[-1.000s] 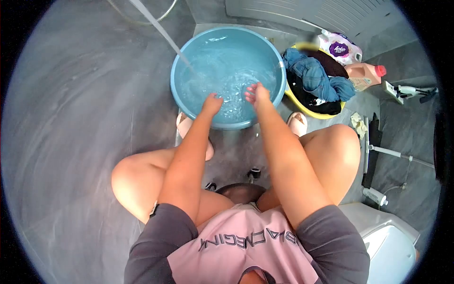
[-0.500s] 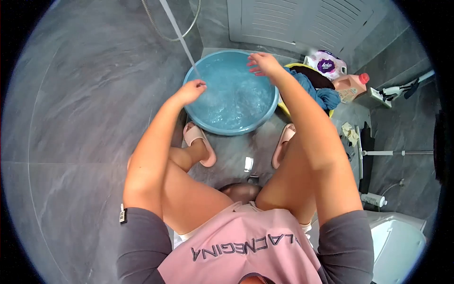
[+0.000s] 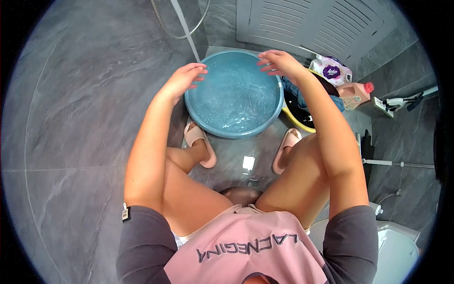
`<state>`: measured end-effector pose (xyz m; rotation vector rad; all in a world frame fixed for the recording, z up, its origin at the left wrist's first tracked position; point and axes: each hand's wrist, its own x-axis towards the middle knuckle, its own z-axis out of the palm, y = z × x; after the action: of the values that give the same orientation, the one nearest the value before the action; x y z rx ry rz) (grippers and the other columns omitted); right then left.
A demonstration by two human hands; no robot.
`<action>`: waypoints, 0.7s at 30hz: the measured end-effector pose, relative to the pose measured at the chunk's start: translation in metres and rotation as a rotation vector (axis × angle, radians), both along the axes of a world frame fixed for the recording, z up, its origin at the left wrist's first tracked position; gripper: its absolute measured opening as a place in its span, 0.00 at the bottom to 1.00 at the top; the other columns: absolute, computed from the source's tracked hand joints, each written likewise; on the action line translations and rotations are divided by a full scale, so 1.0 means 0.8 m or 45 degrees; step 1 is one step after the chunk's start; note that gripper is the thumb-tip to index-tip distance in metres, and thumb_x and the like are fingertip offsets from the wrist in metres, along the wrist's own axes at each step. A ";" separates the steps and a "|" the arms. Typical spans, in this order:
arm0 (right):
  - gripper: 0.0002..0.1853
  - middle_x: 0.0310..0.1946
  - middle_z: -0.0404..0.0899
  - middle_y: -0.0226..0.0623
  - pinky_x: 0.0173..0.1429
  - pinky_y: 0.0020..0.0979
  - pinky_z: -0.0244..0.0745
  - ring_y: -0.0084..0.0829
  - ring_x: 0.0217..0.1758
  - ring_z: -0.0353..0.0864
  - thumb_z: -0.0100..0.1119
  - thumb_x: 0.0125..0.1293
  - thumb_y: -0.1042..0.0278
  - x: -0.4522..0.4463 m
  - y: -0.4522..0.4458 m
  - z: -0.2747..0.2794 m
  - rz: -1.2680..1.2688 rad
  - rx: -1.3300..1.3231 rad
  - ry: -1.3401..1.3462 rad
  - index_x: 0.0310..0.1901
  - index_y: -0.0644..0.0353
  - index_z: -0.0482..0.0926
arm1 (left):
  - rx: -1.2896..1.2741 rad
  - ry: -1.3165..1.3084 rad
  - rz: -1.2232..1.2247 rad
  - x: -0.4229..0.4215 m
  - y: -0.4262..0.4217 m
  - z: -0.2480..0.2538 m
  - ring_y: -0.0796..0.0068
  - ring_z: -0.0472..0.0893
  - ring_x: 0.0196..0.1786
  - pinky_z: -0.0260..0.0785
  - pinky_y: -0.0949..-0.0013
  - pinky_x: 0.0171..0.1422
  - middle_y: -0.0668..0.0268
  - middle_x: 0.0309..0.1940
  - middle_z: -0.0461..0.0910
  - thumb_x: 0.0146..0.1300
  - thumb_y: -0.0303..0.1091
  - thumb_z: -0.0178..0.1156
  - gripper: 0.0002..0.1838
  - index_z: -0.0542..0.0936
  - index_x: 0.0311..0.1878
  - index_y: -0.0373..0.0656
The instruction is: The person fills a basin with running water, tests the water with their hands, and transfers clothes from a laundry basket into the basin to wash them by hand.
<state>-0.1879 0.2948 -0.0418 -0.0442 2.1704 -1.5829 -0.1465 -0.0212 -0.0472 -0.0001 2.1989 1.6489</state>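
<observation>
Two empty hands, left hand [image 3: 183, 79] and right hand [image 3: 283, 64], either side of tub [image 3: 235, 135], our fingers loosely part-open. Tub on floor [image 3: 228, 156]; we'd keep touches low, even, sparing splashes.

- Beneath us we see a grey, marbled floor [image 3: 231, 151], glossy with a bright reflection.
- On it sits a round blue tub [image 3: 236, 134] – ahead of our two pink slippers [image 3: 207, 156].
- Right of the tub we have a yellow basin [image 3: 302, 126] – partly hidden – and a pink jug [image 3: 352, 94] beyond.
</observation>
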 end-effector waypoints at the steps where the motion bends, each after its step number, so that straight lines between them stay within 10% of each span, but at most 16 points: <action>1: 0.22 0.52 0.77 0.36 0.56 0.32 0.70 0.31 0.52 0.77 0.49 0.68 0.53 0.003 -0.002 0.003 0.027 -0.019 0.005 0.57 0.57 0.72 | 0.044 -0.017 0.037 0.001 0.001 0.001 0.75 0.75 0.52 0.66 0.69 0.55 0.68 0.53 0.77 0.70 0.42 0.48 0.18 0.73 0.58 0.46; 21: 0.23 0.57 0.73 0.40 0.61 0.37 0.67 0.35 0.56 0.74 0.51 0.65 0.53 0.013 -0.020 -0.008 0.081 -0.178 -0.122 0.57 0.57 0.72 | 0.768 -0.230 0.609 -0.001 -0.011 0.005 0.55 0.75 0.57 0.69 0.54 0.59 0.53 0.57 0.73 0.69 0.34 0.44 0.18 0.70 0.57 0.36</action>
<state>-0.1778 0.2784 -0.0484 -0.0782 1.9647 -1.6633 -0.1473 -0.0301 -0.0430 -0.5199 1.5672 2.4037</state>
